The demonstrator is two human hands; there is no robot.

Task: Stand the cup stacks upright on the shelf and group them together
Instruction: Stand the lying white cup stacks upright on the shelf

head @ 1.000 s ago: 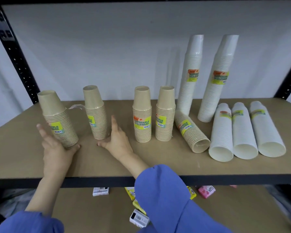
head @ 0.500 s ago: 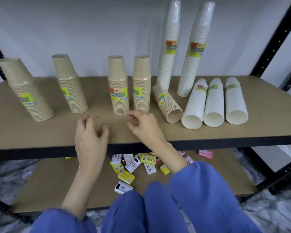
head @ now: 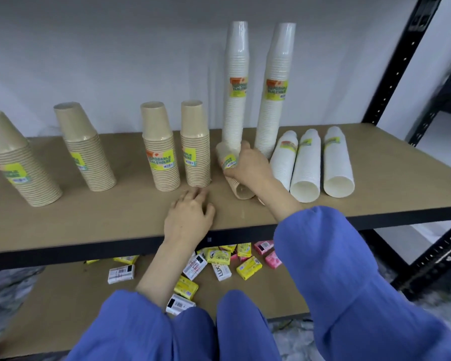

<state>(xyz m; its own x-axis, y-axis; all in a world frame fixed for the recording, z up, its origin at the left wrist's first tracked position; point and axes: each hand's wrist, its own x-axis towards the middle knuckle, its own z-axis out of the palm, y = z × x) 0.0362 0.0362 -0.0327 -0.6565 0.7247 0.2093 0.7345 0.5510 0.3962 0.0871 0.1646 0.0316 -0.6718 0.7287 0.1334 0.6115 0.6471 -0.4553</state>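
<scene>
Several tan cup stacks stand upright on the brown shelf [head: 115, 217]: the far-left one [head: 18, 162], a second [head: 86, 149], and a close pair [head: 160, 149] [head: 196, 144]. One tan stack [head: 229, 162] lies on its side, mouth toward me, and my right hand [head: 250, 168] is closed over it. Two tall white stacks [head: 236, 84] [head: 277, 87] stand behind it. Three white stacks lie on their sides to the right [head: 284, 160] [head: 306, 168] [head: 337, 165]. My left hand [head: 190, 217] rests on the shelf near its front edge, fingers curled, holding nothing.
Black shelf posts [head: 399, 61] rise at the right. On the lower shelf [head: 63, 303] lie several small soap boxes [head: 219, 261] in yellow, white and pink. My blue sleeves and knees fill the bottom of the view.
My right hand moved right from the shelf front and closed over the lying tan stack. My left hand shifted right along the front edge. The view has swung slightly.
</scene>
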